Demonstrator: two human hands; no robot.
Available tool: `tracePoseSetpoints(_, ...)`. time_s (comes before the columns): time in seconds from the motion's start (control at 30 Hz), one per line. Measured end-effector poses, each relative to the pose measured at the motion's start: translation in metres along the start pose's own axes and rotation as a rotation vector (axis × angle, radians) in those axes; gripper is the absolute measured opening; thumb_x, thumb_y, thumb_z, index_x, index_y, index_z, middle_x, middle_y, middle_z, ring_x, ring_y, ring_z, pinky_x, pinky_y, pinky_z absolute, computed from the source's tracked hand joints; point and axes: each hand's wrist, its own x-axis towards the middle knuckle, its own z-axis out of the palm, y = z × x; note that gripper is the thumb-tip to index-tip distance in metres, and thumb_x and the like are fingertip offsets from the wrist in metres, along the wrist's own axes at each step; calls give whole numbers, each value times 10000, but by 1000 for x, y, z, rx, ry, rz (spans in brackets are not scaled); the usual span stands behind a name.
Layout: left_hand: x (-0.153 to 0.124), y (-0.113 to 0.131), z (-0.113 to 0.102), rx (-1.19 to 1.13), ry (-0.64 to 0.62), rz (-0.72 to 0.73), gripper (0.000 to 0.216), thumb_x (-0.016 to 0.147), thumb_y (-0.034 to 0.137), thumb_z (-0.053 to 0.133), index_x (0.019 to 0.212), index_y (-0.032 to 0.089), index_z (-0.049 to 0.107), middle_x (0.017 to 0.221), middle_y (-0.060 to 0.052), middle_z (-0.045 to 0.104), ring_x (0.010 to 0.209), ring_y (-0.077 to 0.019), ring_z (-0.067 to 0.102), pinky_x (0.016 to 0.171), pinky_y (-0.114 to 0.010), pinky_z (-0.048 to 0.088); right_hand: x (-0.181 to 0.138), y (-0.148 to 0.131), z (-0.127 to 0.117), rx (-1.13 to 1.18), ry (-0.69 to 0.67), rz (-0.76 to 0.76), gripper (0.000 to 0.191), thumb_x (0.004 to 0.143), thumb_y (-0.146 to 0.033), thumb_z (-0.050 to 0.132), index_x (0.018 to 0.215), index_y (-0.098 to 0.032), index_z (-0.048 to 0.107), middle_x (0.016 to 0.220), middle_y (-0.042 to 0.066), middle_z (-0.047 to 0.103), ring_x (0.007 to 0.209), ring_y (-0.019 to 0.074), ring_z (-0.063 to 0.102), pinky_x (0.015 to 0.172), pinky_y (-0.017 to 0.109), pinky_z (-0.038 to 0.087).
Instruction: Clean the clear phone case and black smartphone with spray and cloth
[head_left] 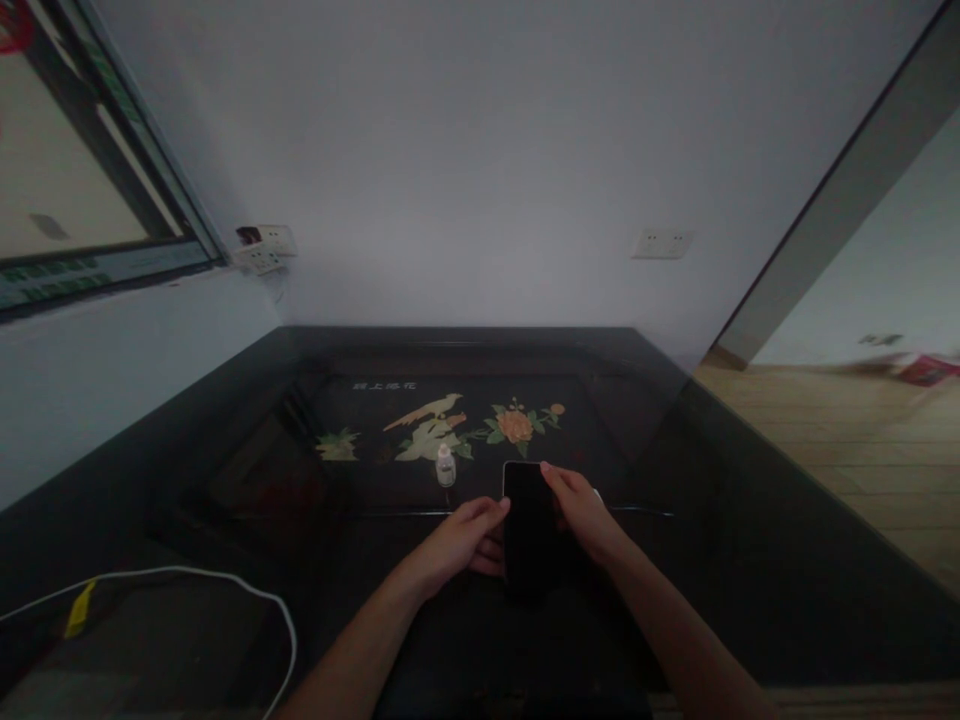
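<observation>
Fingers [491,508] of the left hand [461,540] curl against the left edge of a dark phone [529,525], and the right hand [583,515] clasps its right edge, holding it just above the tabletop [712,560]. Just beyond stands a small white bottle [445,466], in front of an inlaid bird and flowers [450,425].

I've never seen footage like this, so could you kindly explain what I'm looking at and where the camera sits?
No machine here: a person works with bare hands, and the single picture comes from a camera on their head, looking forward and down. Their left hand and right hand hold a dark phone by its edges over a dark table inlaid with a bird and flowers. A small white bottle stands just beyond the left hand; a white cable lies at the near left.
</observation>
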Motion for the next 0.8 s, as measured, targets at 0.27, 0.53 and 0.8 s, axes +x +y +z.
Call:
tracePoseSetpoints(0.27,-16,-4,-5,48,-256,-9,665,663,279,922,1129,205,453,1031,-135,761,936,-261,764,807,-351,565,5,5,-3,171,-67,64,448,928,-635,581,1047,-212,665,714,18,675,589,163,634,522,257,510)
tracePoseSetpoints(0.53,-15,0,-1,83,-216,-47,534,734,324,872,1118,167,536,1106,-166,751,959,-242,760,840,-343,565,2,3,0,364,-109,99,278,913,-466,689,1062,-233,663,807,20,722,629,146,668,560,239,523)
tracePoseSetpoints(0.8,-12,-2,2,64,-142,-46,516,755,390,844,1088,164,521,1045,-165,763,899,-234,759,815,-352,568,5,6,-3,325,-161,56,357,889,-498,709,1107,-223,644,877,29,733,707,159,687,591,244,520)
